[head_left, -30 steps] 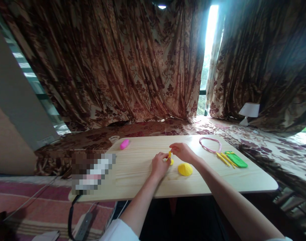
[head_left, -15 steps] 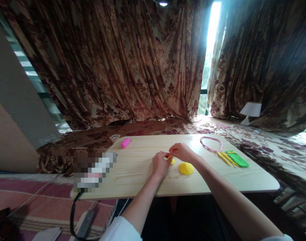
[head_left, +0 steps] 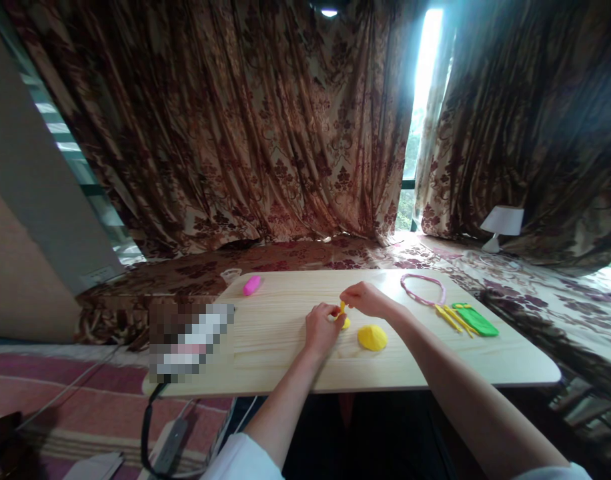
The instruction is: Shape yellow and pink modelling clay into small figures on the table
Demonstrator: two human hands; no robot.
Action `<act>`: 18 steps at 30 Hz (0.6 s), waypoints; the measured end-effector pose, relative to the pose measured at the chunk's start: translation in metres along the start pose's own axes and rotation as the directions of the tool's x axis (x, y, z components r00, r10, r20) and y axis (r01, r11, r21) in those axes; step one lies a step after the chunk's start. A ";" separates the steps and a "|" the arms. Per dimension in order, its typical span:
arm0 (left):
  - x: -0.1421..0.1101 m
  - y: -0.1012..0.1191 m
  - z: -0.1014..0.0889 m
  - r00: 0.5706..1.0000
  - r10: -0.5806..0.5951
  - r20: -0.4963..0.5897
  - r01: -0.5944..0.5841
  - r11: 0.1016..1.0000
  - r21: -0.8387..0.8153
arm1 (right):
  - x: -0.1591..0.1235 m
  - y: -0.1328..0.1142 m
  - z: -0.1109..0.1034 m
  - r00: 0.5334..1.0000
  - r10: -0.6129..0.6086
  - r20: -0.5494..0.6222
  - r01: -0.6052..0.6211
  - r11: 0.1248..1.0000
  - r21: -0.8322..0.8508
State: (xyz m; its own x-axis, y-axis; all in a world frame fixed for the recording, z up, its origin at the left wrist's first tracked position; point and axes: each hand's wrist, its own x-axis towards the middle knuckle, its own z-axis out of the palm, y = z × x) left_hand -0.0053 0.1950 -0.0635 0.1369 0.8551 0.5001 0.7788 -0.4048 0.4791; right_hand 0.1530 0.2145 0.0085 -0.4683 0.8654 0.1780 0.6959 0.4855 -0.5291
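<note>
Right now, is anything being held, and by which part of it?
A small yellow piece: the right hand appears to pinch its upper end. The left hand is near its lower end, its hold unclear.

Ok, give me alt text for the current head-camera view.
A person's left hand and right hand handle a small yellow piece at a pale wooden table. A yellow mound sits near them; a pink lump lies at the far left, and a pink loop, yellow strips and a green slab lie to the right.

left hand point(head_left: 321, 330) partly hides a small yellow lump point(head_left: 346, 323); curtain point(head_left: 265, 120) cut off above
</note>
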 end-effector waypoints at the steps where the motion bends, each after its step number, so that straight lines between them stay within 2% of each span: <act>1: 0.000 0.001 -0.001 1.000 0.004 -0.002 -0.004 1.000 -0.005 | -0.001 0.001 -0.002 1.000 -0.005 -0.006 0.005 1.000 0.001; 13: 0.001 0.002 -0.001 0.997 0.056 -0.050 -0.058 0.998 -0.037 | -0.004 -0.001 0.001 0.997 -0.054 -0.051 0.054 0.998 0.006; 18: 0.000 0.008 -0.004 0.992 0.069 -0.105 -0.077 0.995 -0.069 | -0.011 0.003 0.001 0.997 -0.049 -0.065 0.051 0.999 0.019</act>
State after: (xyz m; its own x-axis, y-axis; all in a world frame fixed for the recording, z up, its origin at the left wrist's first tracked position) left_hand -0.0018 0.1903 -0.0573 0.1252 0.7862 0.6051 0.7220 -0.4905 0.4879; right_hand 0.1593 0.2065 0.0046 -0.4656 0.8466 0.2579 0.6606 0.5263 -0.5353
